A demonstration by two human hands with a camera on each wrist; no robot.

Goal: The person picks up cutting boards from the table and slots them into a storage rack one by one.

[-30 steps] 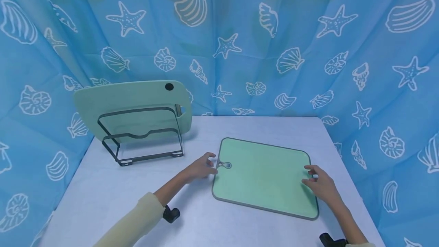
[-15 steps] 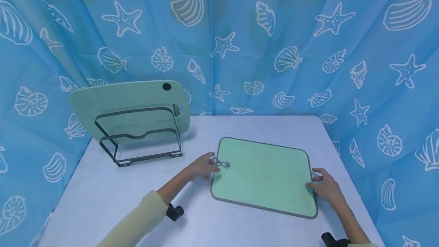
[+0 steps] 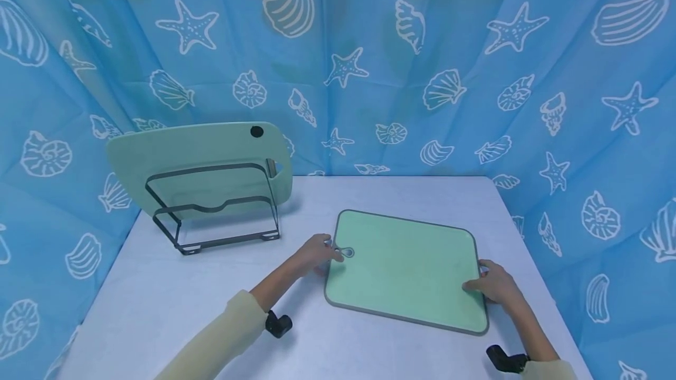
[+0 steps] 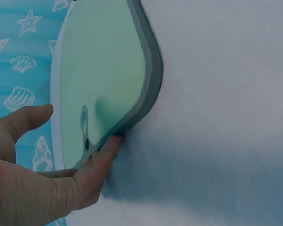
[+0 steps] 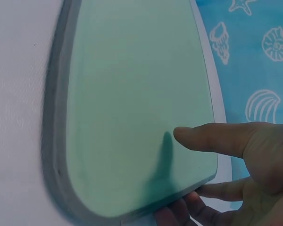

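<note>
A light green cutting board (image 3: 404,271) with a grey rim lies flat on the white table, its oval hanging loop (image 3: 345,252) at the left end. My left hand (image 3: 315,252) is at that end; in the left wrist view its fingertips (image 4: 114,141) touch the rim while the thumb (image 4: 35,117) stands apart. My right hand (image 3: 496,283) holds the right end. In the right wrist view its thumb (image 5: 203,136) is over the board's face, right beside its own shadow, and the fingers (image 5: 179,210) meet the rim, partly hidden below it.
Back left on the table, a dark metal rack (image 3: 229,245) holds a larger green board (image 3: 200,145) with a handle hole, leaning upright. Behind the table (image 3: 401,195) hangs a blue curtain (image 3: 475,28) with white shell and starfish prints. Dark wrist cameras (image 3: 279,323) sit at both wrists.
My right thumb has moved inward over the cutting board and the right fingers have come to its rim. My left hand has shifted slightly right, over the loop end. The board stays in place.
</note>
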